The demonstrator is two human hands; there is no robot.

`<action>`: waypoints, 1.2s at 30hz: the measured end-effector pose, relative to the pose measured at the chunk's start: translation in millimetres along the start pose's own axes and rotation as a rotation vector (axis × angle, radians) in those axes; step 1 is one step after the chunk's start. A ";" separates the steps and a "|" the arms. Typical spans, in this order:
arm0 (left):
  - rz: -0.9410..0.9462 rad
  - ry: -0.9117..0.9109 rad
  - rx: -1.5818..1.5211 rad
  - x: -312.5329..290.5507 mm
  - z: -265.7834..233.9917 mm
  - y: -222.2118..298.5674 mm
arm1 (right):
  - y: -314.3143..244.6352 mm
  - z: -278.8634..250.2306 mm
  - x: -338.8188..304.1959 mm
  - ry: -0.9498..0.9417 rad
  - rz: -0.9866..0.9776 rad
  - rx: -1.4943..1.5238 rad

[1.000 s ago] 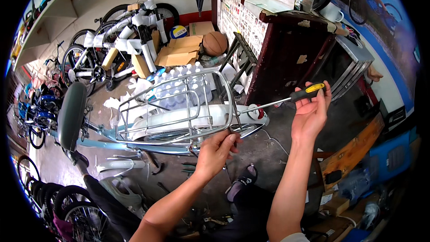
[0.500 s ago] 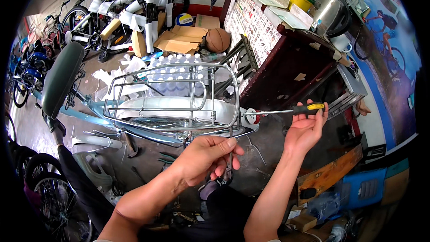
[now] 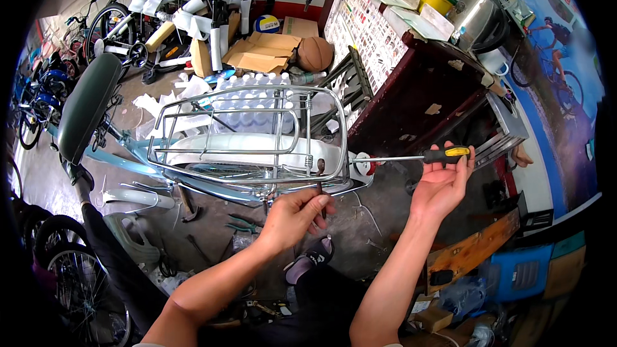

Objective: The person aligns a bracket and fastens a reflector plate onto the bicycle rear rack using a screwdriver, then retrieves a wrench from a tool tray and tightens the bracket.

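Note:
A metal wire rear rack [image 3: 292,151] sits over the white rear fender [image 3: 241,149] of a light blue bicycle with a dark saddle [image 3: 90,108]. My left hand [image 3: 292,217] is closed on a slim dark wrench [image 3: 321,186], its upper end overlapping the rack's near rear corner. On the right, my right hand [image 3: 443,183] grips a screwdriver [image 3: 443,155] by its black and yellow handle, palm turned up. The screwdriver's shaft runs left to the red and white rear reflector [image 3: 365,166] behind the rack; its tip's exact contact is hard to see.
A hammer [image 3: 189,205], green-handled pliers [image 3: 243,223] and a loose white fender [image 3: 138,198] lie on the floor. Beyond the rack stand packed water bottles [image 3: 247,115], a basketball [image 3: 314,54] and a dark red cabinet [image 3: 418,106]. A wooden board [image 3: 472,247] is at right.
My left hand has shifted up and slightly left, and the wrench's upper end now shows against the rack's rear corner. My right hand stays on the screwdriver, a touch farther right.

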State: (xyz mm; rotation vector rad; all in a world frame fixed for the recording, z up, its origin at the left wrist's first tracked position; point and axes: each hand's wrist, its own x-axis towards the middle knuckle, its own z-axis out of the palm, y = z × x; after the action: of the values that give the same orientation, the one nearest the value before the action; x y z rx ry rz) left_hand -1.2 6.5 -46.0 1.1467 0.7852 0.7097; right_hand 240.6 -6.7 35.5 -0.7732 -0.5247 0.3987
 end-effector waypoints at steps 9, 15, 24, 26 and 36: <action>-0.216 -0.129 -0.189 -20.6 7.1 56.3 | 0.4 -1.3 -1.2 -0.018 -0.003 0.024; -0.257 -0.174 -0.309 -24.4 9.5 68.4 | 0.5 1.2 -1.5 -0.011 -0.003 0.035; -0.300 -0.242 -0.571 -26.3 0.9 76.1 | 2.6 0.6 0.6 -0.002 0.009 0.034; -0.323 -0.246 -0.616 -25.0 0.2 76.0 | 2.9 -0.3 1.4 0.002 0.006 0.033; 0.170 0.163 0.287 3.3 10.8 4.8 | 7.7 1.6 3.4 -0.022 0.003 0.060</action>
State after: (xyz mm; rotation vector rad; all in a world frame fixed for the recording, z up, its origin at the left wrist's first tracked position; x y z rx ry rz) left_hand 9.2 5.0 -39.6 1.4406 0.9568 0.8599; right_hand 241.2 1.0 31.7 -0.7120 -0.5305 0.4242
